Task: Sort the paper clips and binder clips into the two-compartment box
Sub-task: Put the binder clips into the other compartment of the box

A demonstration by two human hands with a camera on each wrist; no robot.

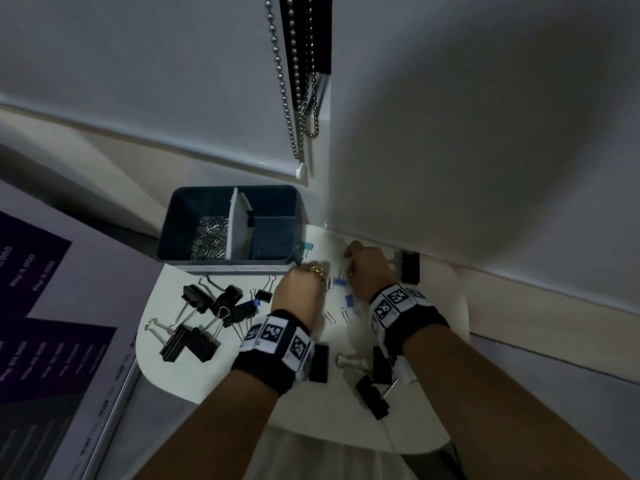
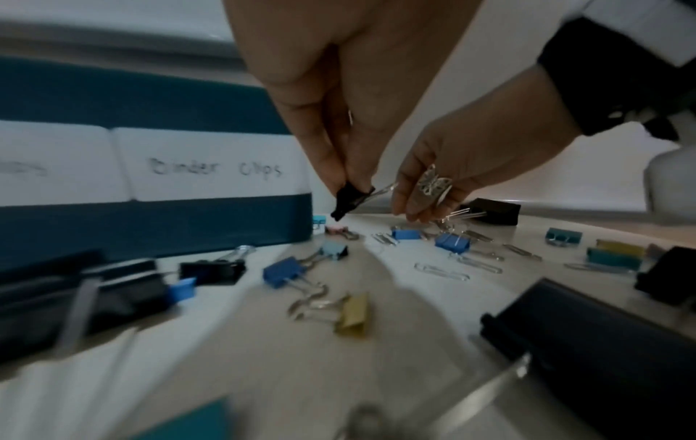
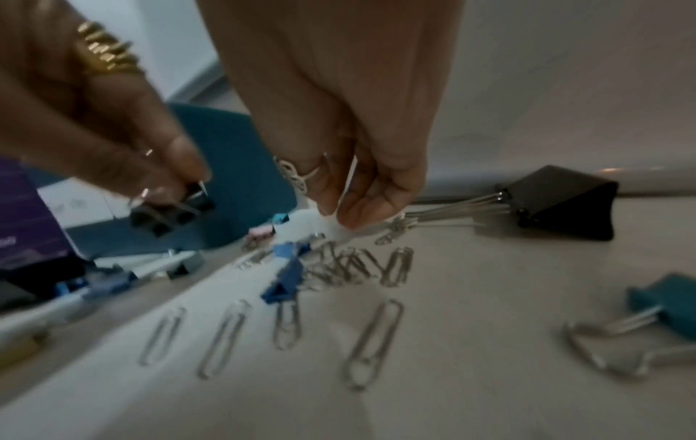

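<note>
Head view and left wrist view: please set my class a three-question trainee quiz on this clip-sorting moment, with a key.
1. True or false: the left hand pinches a small black binder clip.
2. The silver wire paper clips inside the dark blue two-compartment plastic box lie in: A the left compartment; B the right compartment; C both.
3. Fill in: the handwritten white label on the box front reads "____ Clips".
Key: 1 true; 2 A; 3 Binder.
</note>
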